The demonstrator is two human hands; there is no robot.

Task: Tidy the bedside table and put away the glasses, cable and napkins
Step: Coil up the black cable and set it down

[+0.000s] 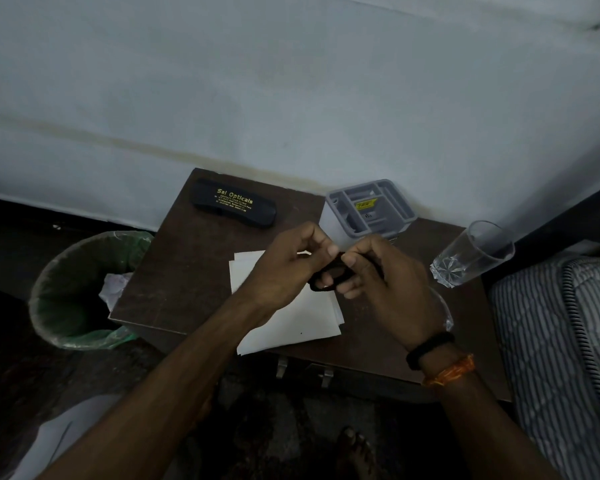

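Above the dark wooden bedside table [174, 278], both my hands hold a black cable [329, 271] wound into a small loop. My left hand [288, 268] pinches it from the left, and my right hand [385, 275] pinches it from the right. White napkins [302, 317] lie flat on the table under my hands. A closed black glasses case [234, 206] with yellow lettering rests at the table's back left. The glasses themselves are not visible.
A grey compartment organiser [373, 211] stands at the back of the table. A clear drinking glass [471, 254] stands at the right. A bin with a green liner [80, 289] holding crumpled paper is on the floor left. A striped mattress [561, 341] lies right.
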